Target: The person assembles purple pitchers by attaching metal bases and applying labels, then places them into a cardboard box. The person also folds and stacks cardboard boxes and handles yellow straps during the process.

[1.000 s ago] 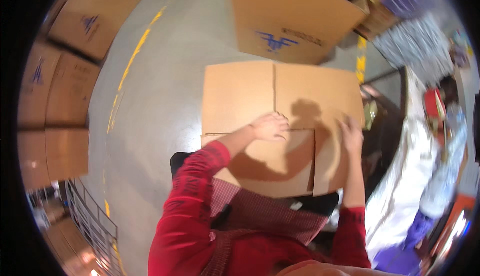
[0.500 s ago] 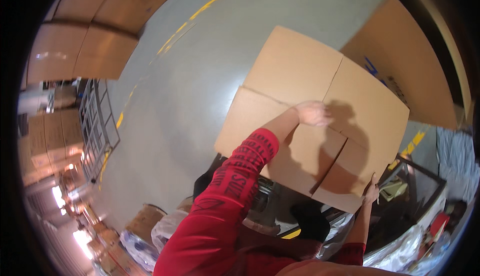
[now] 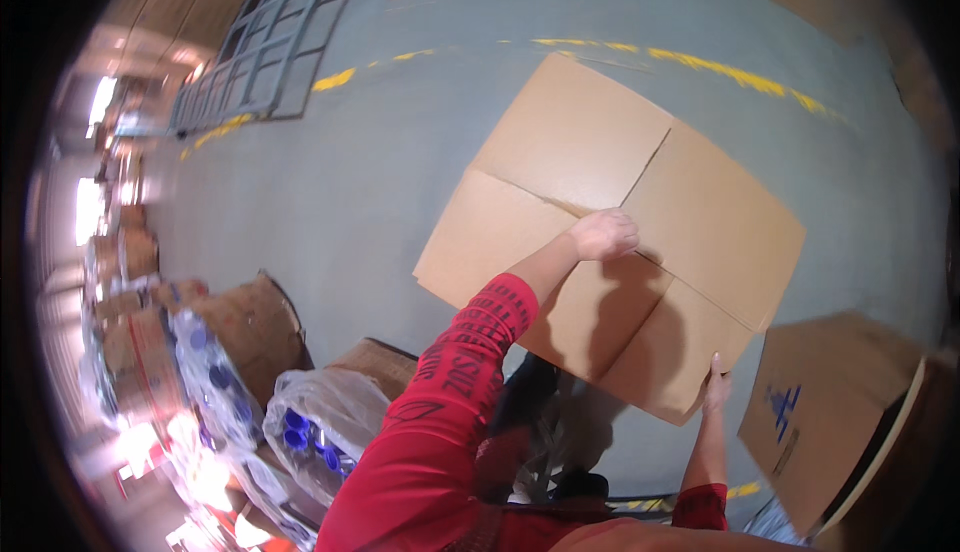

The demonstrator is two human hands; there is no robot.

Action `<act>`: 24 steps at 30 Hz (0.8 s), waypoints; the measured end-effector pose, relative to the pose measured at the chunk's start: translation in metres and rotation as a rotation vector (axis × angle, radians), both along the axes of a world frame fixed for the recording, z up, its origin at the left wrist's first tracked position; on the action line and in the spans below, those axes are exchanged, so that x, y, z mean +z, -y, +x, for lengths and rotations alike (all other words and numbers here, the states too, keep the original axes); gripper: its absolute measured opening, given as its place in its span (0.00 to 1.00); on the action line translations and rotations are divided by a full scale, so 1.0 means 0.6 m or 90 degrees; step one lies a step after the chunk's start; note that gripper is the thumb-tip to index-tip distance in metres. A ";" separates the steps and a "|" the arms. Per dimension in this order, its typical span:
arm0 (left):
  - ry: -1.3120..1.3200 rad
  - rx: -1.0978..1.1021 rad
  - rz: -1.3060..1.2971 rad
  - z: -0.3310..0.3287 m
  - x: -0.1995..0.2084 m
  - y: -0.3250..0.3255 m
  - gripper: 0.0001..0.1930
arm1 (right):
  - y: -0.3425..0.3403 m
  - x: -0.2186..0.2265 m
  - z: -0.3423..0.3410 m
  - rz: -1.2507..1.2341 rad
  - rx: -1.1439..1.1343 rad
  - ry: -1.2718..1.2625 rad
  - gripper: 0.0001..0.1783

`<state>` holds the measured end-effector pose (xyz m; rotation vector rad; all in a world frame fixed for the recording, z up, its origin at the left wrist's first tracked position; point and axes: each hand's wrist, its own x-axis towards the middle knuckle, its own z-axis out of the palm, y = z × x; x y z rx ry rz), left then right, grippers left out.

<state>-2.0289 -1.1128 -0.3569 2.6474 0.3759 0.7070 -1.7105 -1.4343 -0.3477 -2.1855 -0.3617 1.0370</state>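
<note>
A brown cardboard carton (image 3: pixel 715 217) is held up in front of me, its flaps folded inward and meeting near the middle. At that meeting point my left hand (image 3: pixel 606 235) is closed, its fingers curled at the flap edges; how far they reach under the cardboard is hidden. My right hand (image 3: pixel 716 390) grips the carton's lower right edge, thumb on top, with the other fingers hidden beneath. A shadow falls across the two nearer flaps.
An open cardboard box (image 3: pixel 820 417) stands at the right. Clear plastic bags (image 3: pixel 325 422), one holding blue items, and brown cartons (image 3: pixel 245 332) are at the lower left. A metal rack (image 3: pixel 265 47) lies beyond, near a yellow floor line (image 3: pixel 715 69).
My view has swung to the left, carrying the carton over other floor, away from the dark frame and stacked boxes. Both hands keep nearly the same places on it.
</note>
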 end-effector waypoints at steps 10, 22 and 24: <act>-0.221 0.625 -0.168 -0.501 0.101 0.129 0.19 | -0.321 -0.001 -0.196 -0.243 0.621 -0.139 0.29; 1.176 1.483 -1.033 -0.097 0.001 0.418 0.47 | -0.899 0.015 -0.412 -0.008 0.615 -0.015 0.37; 1.271 1.441 -1.103 -0.101 0.044 0.385 0.47 | -0.906 0.058 -0.441 0.002 0.612 0.050 0.37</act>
